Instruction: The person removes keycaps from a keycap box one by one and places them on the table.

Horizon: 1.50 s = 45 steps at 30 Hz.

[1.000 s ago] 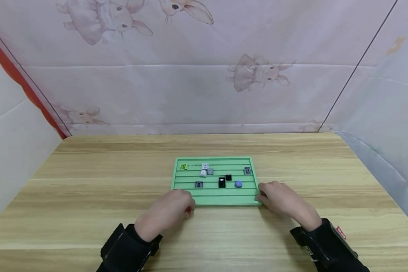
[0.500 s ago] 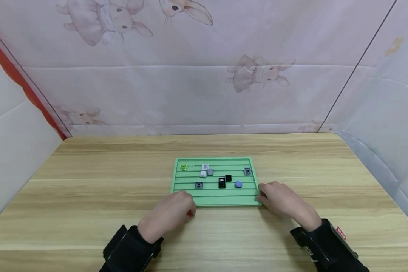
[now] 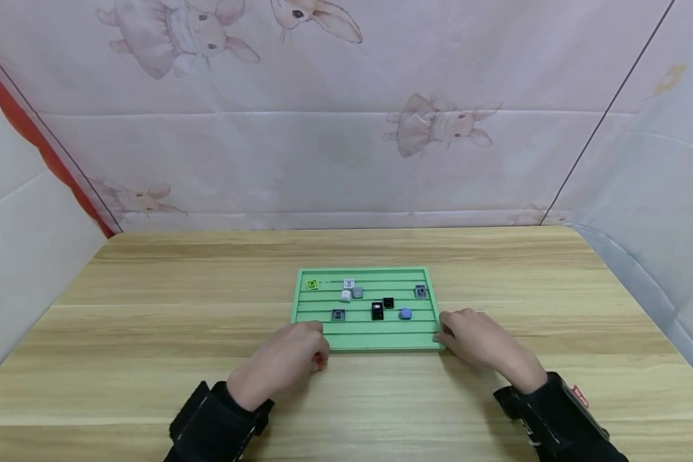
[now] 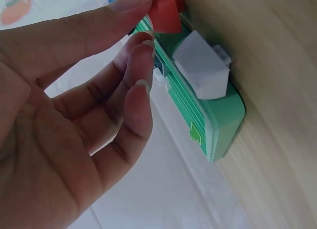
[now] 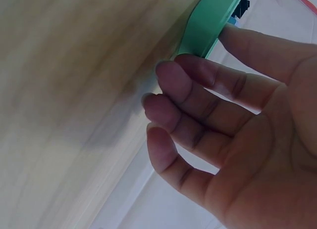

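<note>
Small keycaps lie on a green ridged tray, among them a lime one, a blue one and a tall black one. My left hand is at the tray's near left corner, pinching a red keycap between thumb and fingers. Against the tray's side in the left wrist view is a white keycap, which my hand hides in the head view. My right hand grips the near right corner, thumb on the rim and forefinger against the outer side.
The tray sits on a wooden table. Behind it rises a pale cloth backdrop with printed rabbits. White cloth hangs at the right side, and more at the left.
The left hand shifts slightly right, then back left, with the red keycap still pinched. My right hand and the keycaps on the tray stay in place.
</note>
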Each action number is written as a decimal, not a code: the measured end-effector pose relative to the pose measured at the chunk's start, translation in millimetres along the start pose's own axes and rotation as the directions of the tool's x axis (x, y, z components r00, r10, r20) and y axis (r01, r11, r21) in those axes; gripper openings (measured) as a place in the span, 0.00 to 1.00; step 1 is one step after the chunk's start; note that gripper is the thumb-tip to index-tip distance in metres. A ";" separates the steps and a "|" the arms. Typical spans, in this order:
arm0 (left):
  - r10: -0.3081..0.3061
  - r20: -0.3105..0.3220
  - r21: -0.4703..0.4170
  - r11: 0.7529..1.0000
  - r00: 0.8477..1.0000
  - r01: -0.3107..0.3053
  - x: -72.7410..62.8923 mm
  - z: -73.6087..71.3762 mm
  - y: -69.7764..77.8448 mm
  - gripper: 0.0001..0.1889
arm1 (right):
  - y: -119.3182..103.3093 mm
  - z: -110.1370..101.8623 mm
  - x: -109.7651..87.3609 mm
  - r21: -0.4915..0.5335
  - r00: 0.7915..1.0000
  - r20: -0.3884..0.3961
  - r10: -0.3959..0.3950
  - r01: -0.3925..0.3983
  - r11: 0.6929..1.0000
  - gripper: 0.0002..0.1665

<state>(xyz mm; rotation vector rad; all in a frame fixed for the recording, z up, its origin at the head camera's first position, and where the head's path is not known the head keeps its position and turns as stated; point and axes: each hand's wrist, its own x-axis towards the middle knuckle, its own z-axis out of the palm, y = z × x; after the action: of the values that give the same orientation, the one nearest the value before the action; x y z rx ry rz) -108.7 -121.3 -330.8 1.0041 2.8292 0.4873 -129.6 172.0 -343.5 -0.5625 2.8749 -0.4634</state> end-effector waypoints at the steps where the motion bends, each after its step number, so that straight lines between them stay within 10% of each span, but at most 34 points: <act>1: -0.002 0.000 0.005 1.000 1.000 0.002 -0.1 0.0 -0.5 0.08 | 0.0 -0.1 0.1 0.000 1.000 0.000 0.000 0.000 1.000 0.12; 45: -0.025 -0.003 0.021 0.999 1.000 0.025 -2.2 -1.8 -3.9 0.09 | 1.0 1.2 0.0 0.009 1.000 -0.008 -0.011 0.011 1.000 0.12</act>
<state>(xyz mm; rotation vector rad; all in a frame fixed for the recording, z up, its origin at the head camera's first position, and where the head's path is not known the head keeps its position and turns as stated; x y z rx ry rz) -109.7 -125.9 -330.4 0.9706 2.8517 0.4574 -129.6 172.5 -344.9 -0.5760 2.8771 -0.4804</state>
